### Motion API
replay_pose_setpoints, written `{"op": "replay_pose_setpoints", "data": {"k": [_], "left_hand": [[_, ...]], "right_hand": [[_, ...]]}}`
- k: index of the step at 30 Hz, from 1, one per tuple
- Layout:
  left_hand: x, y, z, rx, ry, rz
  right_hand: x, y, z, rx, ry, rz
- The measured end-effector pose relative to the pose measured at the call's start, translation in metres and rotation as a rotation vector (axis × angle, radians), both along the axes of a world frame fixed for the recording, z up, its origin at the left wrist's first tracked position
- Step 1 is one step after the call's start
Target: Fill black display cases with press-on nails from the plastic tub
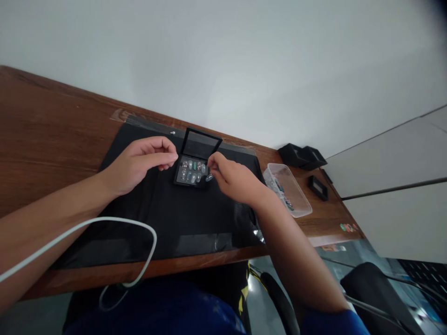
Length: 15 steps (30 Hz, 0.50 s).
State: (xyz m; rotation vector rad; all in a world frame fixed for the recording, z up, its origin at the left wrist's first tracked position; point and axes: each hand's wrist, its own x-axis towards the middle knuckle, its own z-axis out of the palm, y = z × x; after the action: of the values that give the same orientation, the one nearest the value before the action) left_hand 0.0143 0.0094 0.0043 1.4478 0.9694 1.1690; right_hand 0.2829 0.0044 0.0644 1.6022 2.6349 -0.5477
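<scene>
A black hinged case [177,180] lies on the black mat with its windowed lid [200,143] raised. Rows of glossy press-on nails [189,177] in silvery and green tones sit inside it. My right hand [232,179] is at the case's right edge, fingers closed on one shiny press-on nail [209,177] that shows below the fingertips. To the left of the case, my left hand [153,156] hovers with thumb and forefinger pinched together. Whatever may be between those fingertips is too small to make out.
A clear plastic tub [293,190] holding more small pieces stands on the wooden table [52,135] to the right. Behind it are black boxes [302,156] and a smaller black case [317,187]. A white cable [118,218] loops across the front left, over my left forearm.
</scene>
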Motion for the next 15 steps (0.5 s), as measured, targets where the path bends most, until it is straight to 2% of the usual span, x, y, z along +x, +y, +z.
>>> {"op": "replay_pose_setpoints", "data": {"k": [6,11,15], "left_hand": [[0.001,0.001,-0.001,-0.005,0.022,0.024],[0.000,0.003,-0.003,-0.003,0.013,0.025],[0.000,0.004,-0.003,-0.022,0.023,0.008]], "right_hand": [[-0.005,0.004,-0.013,-0.012,0.073,0.020],[0.001,0.008,-0.012,-0.076,0.172,0.046],[0.002,0.014,-0.013,-0.087,0.134,0.038]]}}
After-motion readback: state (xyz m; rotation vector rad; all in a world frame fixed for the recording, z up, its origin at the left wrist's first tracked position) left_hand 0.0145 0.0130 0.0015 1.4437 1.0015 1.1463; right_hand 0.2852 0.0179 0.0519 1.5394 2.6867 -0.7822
